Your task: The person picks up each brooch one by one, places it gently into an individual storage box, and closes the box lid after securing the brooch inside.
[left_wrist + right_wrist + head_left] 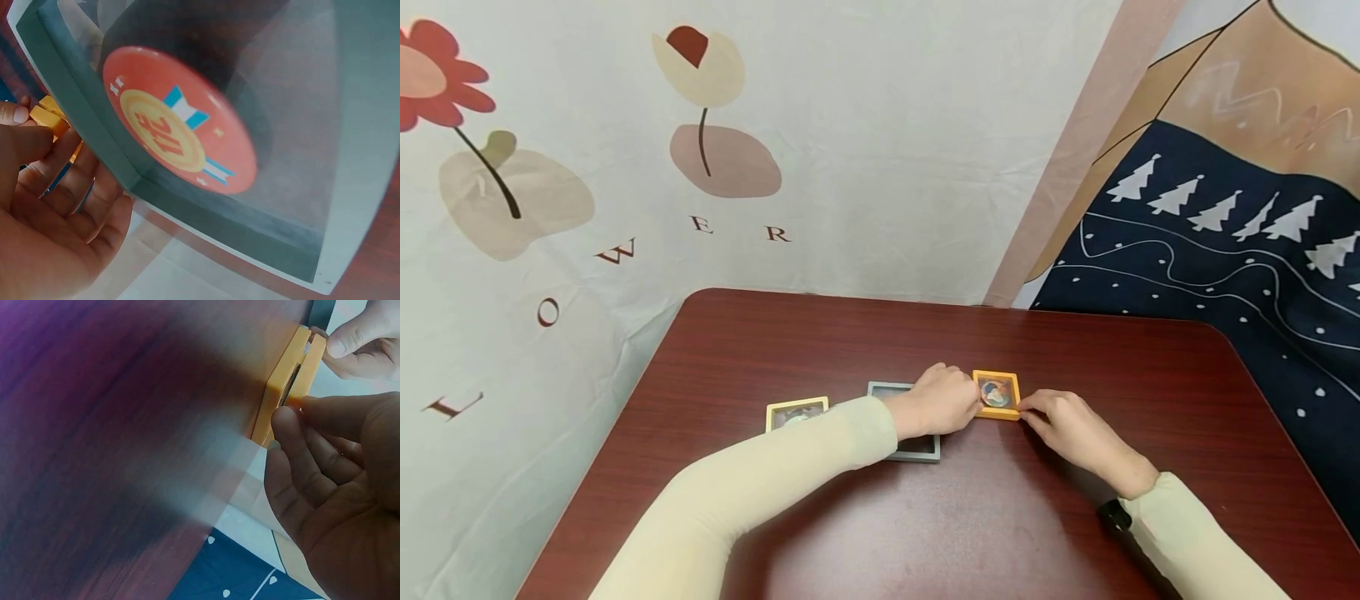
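Note:
A small orange display frame [996, 394] with a round picture badge in it stands between the hands, near the middle of the table. My left hand [946, 400] pinches its left side, and my right hand [1071, 425] has thumb and fingertips on its right side. Seen from the right wrist, the orange frame [304, 378] shows two halves with a narrow dark gap along the edge. Under the left wrist lies a larger grey frame [917, 457], partly hidden by the arm. Through its clear panel shows a round red badge [178, 122] with a gold medal print.
A pale yellow frame [797, 403] lies to the left, its lower part covered by the left sleeve [775, 458]. Behind the dark red-brown table [805, 333] hang a white flower-print cloth [887, 167] and a navy cloth [1210, 250] with trees.

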Tool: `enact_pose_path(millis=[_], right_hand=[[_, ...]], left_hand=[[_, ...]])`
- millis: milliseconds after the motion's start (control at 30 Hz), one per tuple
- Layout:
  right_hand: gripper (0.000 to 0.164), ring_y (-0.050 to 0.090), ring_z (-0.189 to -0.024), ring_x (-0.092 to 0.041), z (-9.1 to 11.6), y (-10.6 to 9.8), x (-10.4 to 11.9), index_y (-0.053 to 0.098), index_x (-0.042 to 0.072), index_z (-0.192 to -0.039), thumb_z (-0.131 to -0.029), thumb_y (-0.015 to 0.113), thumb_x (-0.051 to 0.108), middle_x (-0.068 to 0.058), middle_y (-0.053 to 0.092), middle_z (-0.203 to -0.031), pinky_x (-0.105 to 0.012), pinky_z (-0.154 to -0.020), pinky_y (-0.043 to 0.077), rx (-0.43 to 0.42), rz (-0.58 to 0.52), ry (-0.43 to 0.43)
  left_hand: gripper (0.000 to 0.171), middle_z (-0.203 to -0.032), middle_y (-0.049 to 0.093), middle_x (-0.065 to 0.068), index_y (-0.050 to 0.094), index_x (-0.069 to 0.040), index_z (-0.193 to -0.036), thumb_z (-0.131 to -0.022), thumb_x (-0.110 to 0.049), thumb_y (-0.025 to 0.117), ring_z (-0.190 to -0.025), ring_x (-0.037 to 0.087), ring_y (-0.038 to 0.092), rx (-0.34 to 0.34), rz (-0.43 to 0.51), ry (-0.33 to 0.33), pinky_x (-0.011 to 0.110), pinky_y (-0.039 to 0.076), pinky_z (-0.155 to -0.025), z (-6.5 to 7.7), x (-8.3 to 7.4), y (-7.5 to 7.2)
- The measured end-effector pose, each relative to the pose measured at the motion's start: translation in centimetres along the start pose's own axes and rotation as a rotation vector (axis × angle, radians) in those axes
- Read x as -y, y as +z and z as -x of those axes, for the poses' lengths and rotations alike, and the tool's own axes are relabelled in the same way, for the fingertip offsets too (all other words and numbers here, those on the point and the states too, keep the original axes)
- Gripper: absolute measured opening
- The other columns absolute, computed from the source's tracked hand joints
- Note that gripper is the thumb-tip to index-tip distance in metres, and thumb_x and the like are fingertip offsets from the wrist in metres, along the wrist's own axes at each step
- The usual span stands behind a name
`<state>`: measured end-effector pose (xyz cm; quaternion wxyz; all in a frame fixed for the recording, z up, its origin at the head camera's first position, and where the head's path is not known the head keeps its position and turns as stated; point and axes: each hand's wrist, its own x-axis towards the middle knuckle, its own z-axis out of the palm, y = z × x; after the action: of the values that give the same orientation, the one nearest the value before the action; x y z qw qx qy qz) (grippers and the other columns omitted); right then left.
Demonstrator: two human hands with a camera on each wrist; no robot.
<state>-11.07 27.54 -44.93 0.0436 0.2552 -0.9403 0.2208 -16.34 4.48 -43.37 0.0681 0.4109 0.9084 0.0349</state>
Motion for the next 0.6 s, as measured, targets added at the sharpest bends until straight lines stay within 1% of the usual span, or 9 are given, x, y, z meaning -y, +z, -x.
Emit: enact_pose_path(millis=[233, 367, 467, 600], right_hand=[[0.014, 0.071, -0.083, -0.017, 0.0, 0.0, 0.1, 0.079, 0.003, -0.096, -0.086, 0.079, -0.007, -0.003, 0.075, -0.091, -0.037, -0.073, 0.061, 0.006, -0.002, -0.012], [0.014, 0.072, -0.083, -0.017, 0.0, 0.1, 0.1, 0.079, 0.003, -0.096, -0.086, 0.080, -0.007, -0.003, 0.075, -0.091, -0.037, -0.074, 0.061, 0.009, 0.006, -0.003], [0.013, 0.072, -0.084, -0.018, 0.0, -0.2, 0.1, 0.079, 0.002, -0.097, -0.087, 0.080, -0.005, -0.004, 0.075, -0.092, -0.038, -0.075, 0.061, 0.021, 0.012, 0.020], [0.013, 0.071, -0.087, -0.018, 0.0, -1.0, 0.2, 0.079, 0.005, -0.103, -0.090, 0.079, 0.000, -0.003, 0.076, -0.096, -0.042, -0.078, 0.061, 0.033, 0.012, 0.081]], left_hand=[[0.036, -0.069, 0.059, -0.009, 0.065, -0.023, -0.073, -0.108, -0.031, 0.060, -0.068, 0.011, 0.052, -0.008, 0.021, -0.015, 0.027, 0.036, -0.066, -0.1, -0.2, 0.3], [0.034, -0.070, 0.061, -0.009, 0.066, -0.023, -0.074, -0.107, -0.031, 0.061, -0.068, 0.012, 0.053, -0.013, 0.015, -0.016, 0.026, 0.036, -0.065, -0.1, -0.2, 0.4], [0.034, -0.073, 0.064, -0.008, 0.067, -0.022, -0.075, -0.107, -0.031, 0.061, -0.070, 0.013, 0.054, -0.026, 0.004, -0.025, 0.027, 0.037, -0.066, 0.0, -0.1, 0.3], [0.027, -0.082, 0.067, -0.008, 0.073, -0.022, -0.084, -0.107, -0.030, 0.059, -0.075, 0.014, 0.055, -0.061, 0.019, -0.047, 0.028, 0.039, -0.068, 0.5, 0.5, -0.1]])
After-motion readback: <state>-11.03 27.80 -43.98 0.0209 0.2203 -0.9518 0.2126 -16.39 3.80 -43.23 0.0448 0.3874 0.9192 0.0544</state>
